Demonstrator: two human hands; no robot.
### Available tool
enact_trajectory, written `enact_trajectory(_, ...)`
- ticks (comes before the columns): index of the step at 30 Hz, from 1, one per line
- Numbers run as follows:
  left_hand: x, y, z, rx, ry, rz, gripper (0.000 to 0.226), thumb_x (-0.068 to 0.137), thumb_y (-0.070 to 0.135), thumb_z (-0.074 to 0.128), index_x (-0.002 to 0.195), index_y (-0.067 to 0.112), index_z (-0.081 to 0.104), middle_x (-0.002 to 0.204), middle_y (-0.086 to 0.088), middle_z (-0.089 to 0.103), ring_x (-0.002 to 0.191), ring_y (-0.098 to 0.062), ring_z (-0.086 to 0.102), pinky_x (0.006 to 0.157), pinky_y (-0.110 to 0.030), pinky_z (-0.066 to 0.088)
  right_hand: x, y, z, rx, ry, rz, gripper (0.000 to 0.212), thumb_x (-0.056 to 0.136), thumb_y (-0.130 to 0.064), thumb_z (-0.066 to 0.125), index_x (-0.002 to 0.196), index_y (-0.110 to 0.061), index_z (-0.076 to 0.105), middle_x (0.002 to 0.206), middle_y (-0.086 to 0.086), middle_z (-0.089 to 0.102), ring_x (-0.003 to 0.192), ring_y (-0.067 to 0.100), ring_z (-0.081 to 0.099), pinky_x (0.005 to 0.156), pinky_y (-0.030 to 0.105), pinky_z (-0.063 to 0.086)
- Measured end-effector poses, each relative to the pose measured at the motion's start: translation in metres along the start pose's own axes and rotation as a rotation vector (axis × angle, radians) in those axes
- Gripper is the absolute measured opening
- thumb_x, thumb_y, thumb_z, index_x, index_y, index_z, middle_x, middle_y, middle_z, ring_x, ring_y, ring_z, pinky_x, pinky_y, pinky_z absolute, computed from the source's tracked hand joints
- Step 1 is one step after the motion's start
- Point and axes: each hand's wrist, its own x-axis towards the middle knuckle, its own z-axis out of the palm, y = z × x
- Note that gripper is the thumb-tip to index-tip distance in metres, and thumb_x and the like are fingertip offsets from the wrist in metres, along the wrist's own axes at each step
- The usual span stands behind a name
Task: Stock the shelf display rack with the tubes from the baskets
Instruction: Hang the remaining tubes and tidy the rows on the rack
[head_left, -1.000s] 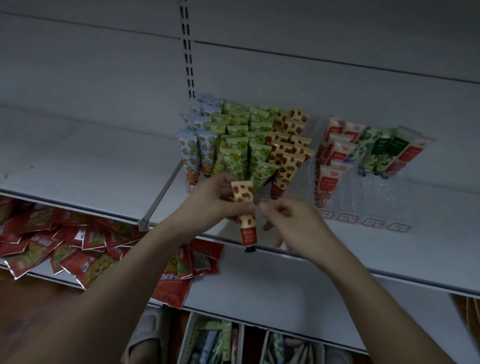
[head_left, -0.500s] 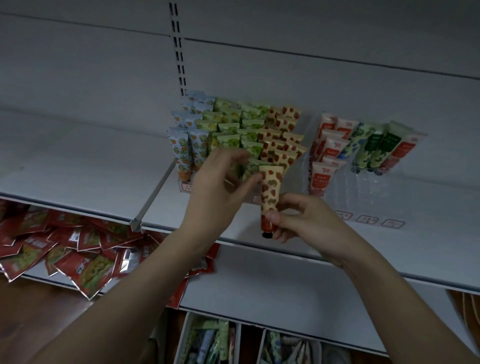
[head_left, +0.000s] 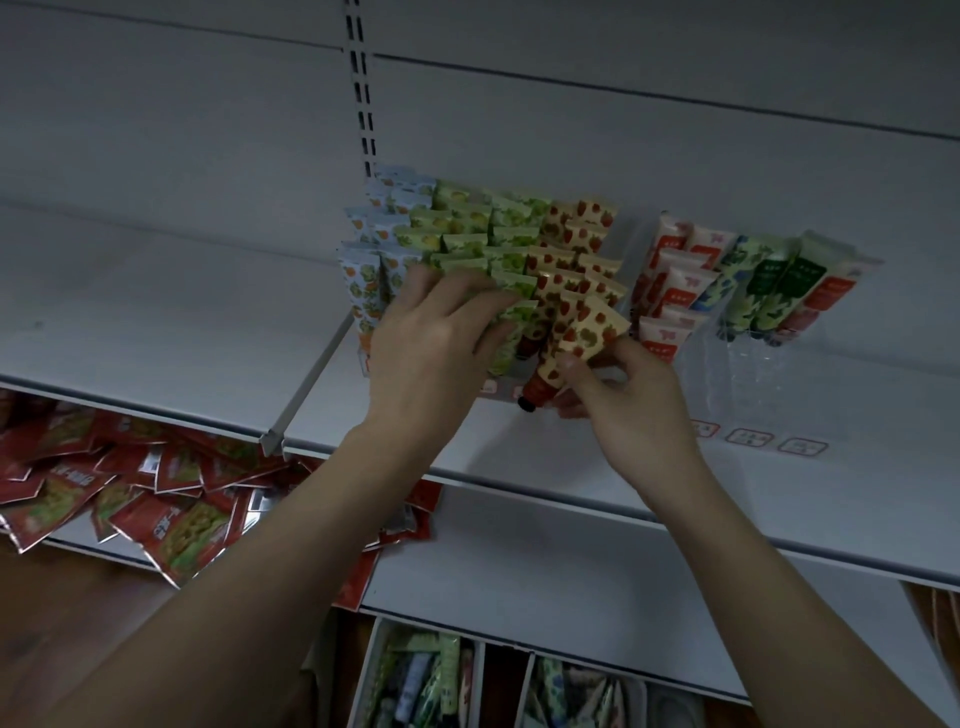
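Shelf: white metal board across mid frame, slotted upright above at upper centre.
Display rack: clear plastic tiers on the shelf, centre to right of frame; right section part filled, bare clear slots at its front.
Stocked tubes: packed rows standing cap down, centre frame; blue-orange print at left, green in the middle, strawberry print at right.
Red-white tubes: right section, beside green and blue floral ones.
Snack packets: red foil, heaped on the lower shelf, lower left of frame.
Baskets: white bins at bottom centre, loose tubes inside.
Left hand: fingers spread and lightly bent, tips resting on the green tubes in the front rows; grips nothing.
Right hand: thumb and fingers narrow, pinching a tube at its lower half.
Strawberry tube: cream with red berries, tilted, crimped end up-right against the front strawberry row, dark cap down-left just left of the right fingers, above the shelf edge.
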Motion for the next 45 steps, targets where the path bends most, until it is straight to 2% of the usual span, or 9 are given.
enact_trajectory(3,0.002,-0.008,0.003,0.059,0.02,0.0,0.019,0.088,0.026,0.069,0.104,0.019,0.076,0.107,-0.002,0.068,0.099,-0.029,0.052,0.075,-0.041,0.046,0.001,0.004,0.005,-0.178,0.067,-0.15,0.017,0.089,-0.02,0.068,0.1,-0.022,0.055,0.089,-0.01,0.065,0.082,0.008,0.066,0.071,0.029,0.054)
enact_trajectory(10,0.002,-0.018,0.008,-0.012,-0.034,-0.043,0.025,0.087,0.018,0.067,0.111,0.014,0.073,0.106,-0.007,0.067,0.098,-0.032,0.057,0.075,-0.045,0.049,0.005,0.004,0.019,-0.395,0.186,-0.443,0.012,0.089,-0.011,0.068,0.093,-0.007,0.057,0.097,0.002,0.052,0.089,0.022,0.056,0.072,0.033,0.048)
enact_trajectory(14,0.002,-0.017,0.006,-0.048,-0.049,-0.041,0.025,0.089,0.014,0.067,0.113,0.01,0.072,0.106,-0.01,0.066,0.095,-0.032,0.058,0.077,-0.041,0.05,0.009,0.007,0.026,-0.473,0.201,-0.443,0.021,0.084,-0.008,0.071,0.103,-0.001,0.066,0.104,0.011,0.054,0.097,0.028,0.056,0.08,0.023,0.041)
enact_trajectory(17,0.001,-0.017,0.006,-0.067,-0.038,-0.025,0.027,0.089,0.01,0.067,0.116,0.011,0.07,0.108,-0.01,0.065,0.098,-0.03,0.056,0.079,-0.038,0.048,0.013,0.003,0.03,-0.514,0.195,-0.394,0.017,0.083,-0.009,0.072,0.096,-0.002,0.066,0.094,0.005,0.05,0.089,0.025,0.054,0.067,0.02,0.03)
enact_trajectory(23,0.001,-0.014,0.012,-0.108,-0.07,0.102,0.031,0.091,0.009,0.064,0.122,0.012,0.067,0.114,-0.008,0.065,0.109,-0.028,0.05,0.094,-0.032,0.041,0.012,-0.009,0.036,-0.506,0.215,-0.463,0.053,0.082,0.001,0.066,0.13,-0.017,0.052,0.118,0.011,0.055,0.093,0.025,0.058,0.072,0.034,0.05)
enact_trajectory(27,0.0,-0.017,0.015,-0.12,-0.068,0.089,0.034,0.087,0.012,0.069,0.121,0.01,0.067,0.114,-0.007,0.066,0.108,-0.028,0.051,0.095,-0.031,0.041,0.017,-0.012,0.033,-0.545,0.267,-0.609,0.039,0.083,0.003,0.067,0.119,-0.01,0.065,0.116,0.014,0.053,0.098,0.022,0.055,0.079,0.031,0.05)
enact_trajectory(31,0.0,-0.017,0.018,-0.116,-0.06,0.088,0.041,0.082,0.006,0.073,0.122,0.009,0.066,0.114,-0.008,0.066,0.109,-0.028,0.05,0.096,-0.031,0.04,0.029,-0.015,0.027,-0.604,0.261,-0.676,0.027,0.08,0.004,0.069,0.105,-0.006,0.071,0.104,0.011,0.063,0.096,0.023,0.052,0.08,0.016,0.032)
enact_trajectory(36,-0.001,-0.019,0.019,-0.104,-0.058,0.064,0.046,0.08,0.01,0.074,0.124,0.011,0.065,0.115,-0.006,0.067,0.109,-0.03,0.057,0.093,-0.043,0.046,0.036,-0.019,0.029,-0.657,0.244,-0.668,0.029,0.076,0.007,0.068,0.101,-0.008,0.074,0.092,0.013,0.066,0.09,0.03,0.053,0.071,0.02,0.027)
enact_trajectory(45,-0.003,-0.017,0.022,-0.182,0.023,0.132,0.04,0.078,0.003,0.076,0.117,0.001,0.068,0.114,-0.011,0.069,0.111,-0.025,0.056,0.099,-0.037,0.044,0.044,-0.015,0.026,-0.697,0.237,-0.682,0.035,0.073,0.011,0.066,0.104,-0.004,0.073,0.092,0.017,0.07,0.094,0.022,0.044,0.07,0.014,0.021)
